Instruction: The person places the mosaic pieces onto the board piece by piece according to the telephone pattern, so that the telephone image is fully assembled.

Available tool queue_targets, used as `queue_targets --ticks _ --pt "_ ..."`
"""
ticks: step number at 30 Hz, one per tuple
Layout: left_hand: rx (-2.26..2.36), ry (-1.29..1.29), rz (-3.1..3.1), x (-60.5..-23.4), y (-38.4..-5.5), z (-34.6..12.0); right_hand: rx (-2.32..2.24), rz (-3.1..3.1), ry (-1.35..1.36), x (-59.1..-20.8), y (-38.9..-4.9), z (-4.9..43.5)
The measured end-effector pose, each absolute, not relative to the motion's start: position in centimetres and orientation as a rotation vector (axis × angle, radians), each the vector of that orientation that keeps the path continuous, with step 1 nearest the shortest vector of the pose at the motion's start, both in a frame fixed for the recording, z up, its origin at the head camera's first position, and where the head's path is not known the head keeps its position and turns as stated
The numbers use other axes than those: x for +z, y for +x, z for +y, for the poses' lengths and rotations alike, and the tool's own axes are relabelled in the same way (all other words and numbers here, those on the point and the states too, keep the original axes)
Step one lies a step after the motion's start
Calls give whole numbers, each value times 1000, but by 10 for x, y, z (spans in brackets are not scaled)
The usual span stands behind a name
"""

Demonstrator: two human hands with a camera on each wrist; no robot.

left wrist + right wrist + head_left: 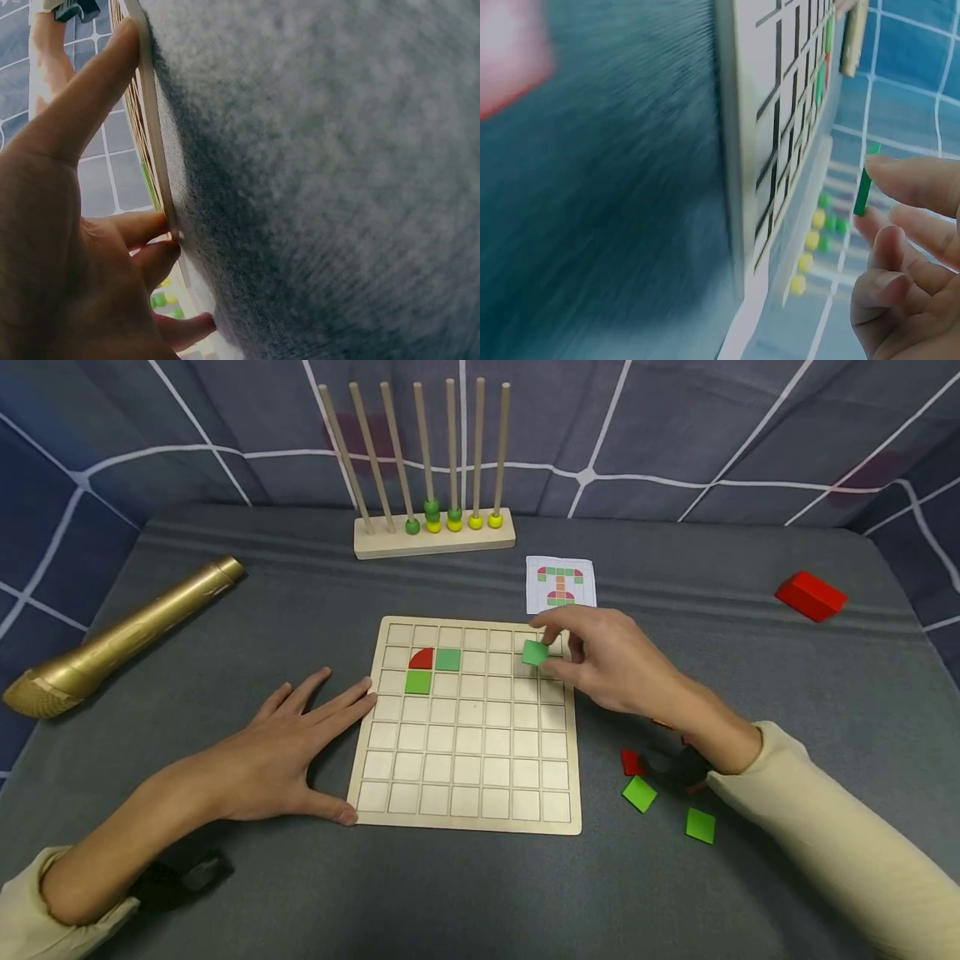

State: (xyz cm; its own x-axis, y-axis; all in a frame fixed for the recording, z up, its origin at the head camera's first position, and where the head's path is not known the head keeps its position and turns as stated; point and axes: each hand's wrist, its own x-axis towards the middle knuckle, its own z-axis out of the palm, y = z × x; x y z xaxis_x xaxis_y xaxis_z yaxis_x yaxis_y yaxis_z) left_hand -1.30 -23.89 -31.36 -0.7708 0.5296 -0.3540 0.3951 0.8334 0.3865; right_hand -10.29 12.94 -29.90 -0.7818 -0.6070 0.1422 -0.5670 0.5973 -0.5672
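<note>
The tile is green, the board pale with darker gridlines.

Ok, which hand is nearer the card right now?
Right. The right hand is just in front of the card, pinching a green tile; the left hand is farther off, at the board's left edge.

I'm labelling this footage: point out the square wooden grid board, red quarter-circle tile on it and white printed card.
Square wooden grid board [468, 740], head view: bare middle cell.
Red quarter-circle tile [423, 659], head view: face's middle.
White printed card [560, 583], head view: printed pattern.
</note>
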Motion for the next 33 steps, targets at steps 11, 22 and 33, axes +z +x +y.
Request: queue_targets --ticks 11,22,33 --pt "406 692 2567 -314 -12 -239 -950 2591 -1040 -308 -121 78" --pt "423 677 2551 -313 -13 -239 -834 2560 -1028 -315 -128 63" --pt "421 685 2566 -314 -12 -239 -848 2554 -1019 -313 -126 64"
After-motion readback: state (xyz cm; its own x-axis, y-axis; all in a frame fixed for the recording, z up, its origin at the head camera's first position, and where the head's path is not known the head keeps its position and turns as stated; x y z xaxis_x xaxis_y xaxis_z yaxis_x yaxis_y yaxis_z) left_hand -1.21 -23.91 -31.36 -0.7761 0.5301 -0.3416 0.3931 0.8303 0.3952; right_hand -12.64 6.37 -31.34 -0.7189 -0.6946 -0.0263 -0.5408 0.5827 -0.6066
